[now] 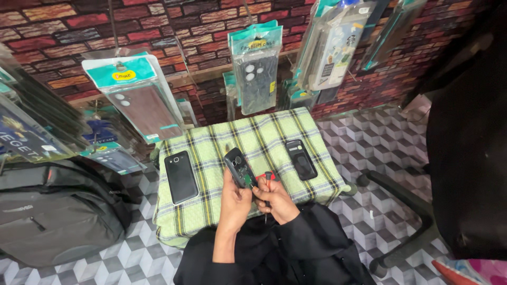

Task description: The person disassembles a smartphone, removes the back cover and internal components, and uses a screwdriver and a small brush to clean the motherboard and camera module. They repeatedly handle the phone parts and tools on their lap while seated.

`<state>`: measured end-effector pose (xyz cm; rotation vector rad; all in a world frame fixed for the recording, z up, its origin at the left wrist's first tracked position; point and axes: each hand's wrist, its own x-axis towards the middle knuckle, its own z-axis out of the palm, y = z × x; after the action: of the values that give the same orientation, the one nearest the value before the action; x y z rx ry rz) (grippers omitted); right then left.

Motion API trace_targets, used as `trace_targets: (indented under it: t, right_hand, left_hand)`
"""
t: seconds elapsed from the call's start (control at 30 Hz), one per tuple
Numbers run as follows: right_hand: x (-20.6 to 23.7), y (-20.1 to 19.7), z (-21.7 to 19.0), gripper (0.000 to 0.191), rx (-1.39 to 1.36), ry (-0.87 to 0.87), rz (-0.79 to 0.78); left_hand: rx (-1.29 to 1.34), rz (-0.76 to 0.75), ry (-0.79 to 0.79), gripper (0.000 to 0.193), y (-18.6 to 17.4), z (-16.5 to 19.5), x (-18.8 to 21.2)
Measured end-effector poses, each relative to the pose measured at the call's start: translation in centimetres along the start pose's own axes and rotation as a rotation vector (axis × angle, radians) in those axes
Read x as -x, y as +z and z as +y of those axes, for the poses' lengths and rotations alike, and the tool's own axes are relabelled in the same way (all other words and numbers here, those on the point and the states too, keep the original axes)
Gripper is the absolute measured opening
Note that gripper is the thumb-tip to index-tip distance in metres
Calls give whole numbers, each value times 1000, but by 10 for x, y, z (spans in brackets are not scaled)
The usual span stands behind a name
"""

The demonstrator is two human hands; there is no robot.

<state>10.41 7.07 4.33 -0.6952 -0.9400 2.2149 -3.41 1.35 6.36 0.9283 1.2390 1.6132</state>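
Observation:
My left hand (234,200) holds a small dark phone (239,166) with its back off, the green circuit board showing. My right hand (274,199) grips a red-handled screwdriver (268,182) right beside the phone's lower end. Both hands hover over the near edge of a small table covered in green checked cloth (211,206). A black smartphone (180,177) lies flat on the cloth to the left. Another dark keypad phone (301,159) lies on the cloth to the right.
Packaged phone cases (256,68) hang in front of a brick-pattern wall. A grey backpack (53,211) sits on the patterned floor at left. A black office chair (465,158) stands at right, its base leg (406,195) close to the table.

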Motion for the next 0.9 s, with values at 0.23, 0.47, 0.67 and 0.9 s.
trace_targets:
  t: [0.23, 0.47, 0.67, 0.9]
  right_hand:
    - [-1, -11, -3, 32, -46, 23, -128]
    - [4, -21, -11, 33, -79, 94, -176]
    - [5, -23, -9, 33, 28, 17, -177]
    - [13, -3, -8, 33, 24, -80, -47]
  left_hand:
    - [104, -145, 100, 87, 5, 8, 4]
    - [48, -230, 129, 89, 9, 23, 13]
    - [-16, -143, 65, 80, 11, 28, 11]
    - [341, 94, 92, 68, 8, 14, -9]
